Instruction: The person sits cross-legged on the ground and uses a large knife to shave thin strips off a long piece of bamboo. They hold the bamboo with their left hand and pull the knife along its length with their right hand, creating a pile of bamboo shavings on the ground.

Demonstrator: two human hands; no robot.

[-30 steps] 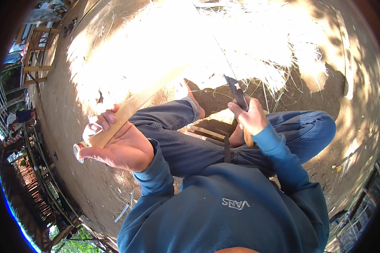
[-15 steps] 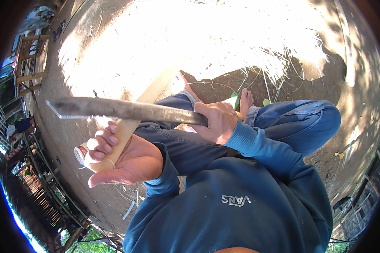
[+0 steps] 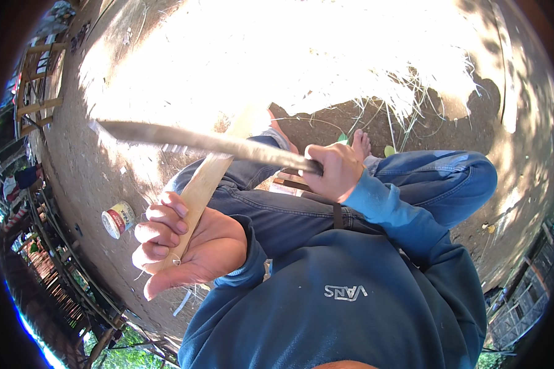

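Note:
My left hand (image 3: 194,246) is closed round the near end of a pale, flat strip of wood or bamboo (image 3: 198,192). The strip slants away to the right over my leg, and its far part fades into glare. In my right hand (image 3: 335,173) is a machete (image 3: 228,145), gripped by the handle, which my fingers hide. Its long dark blade points left and crosses the strip beyond my left hand. Motion blurs the blade, so I cannot tell whether it touches the strip.
A small round can (image 3: 118,219) stands on the bare ground left of my left hand. Thin shavings (image 3: 406,101) lie beyond my bare foot (image 3: 361,144). My jeans-clad legs (image 3: 431,175) are bent below my hands. Wooden structures (image 3: 40,107) line the left side.
The machete has moved away and to the right, farther along the strip from my left hand. The strip has turned to show a narrower side. The can now shows fully.

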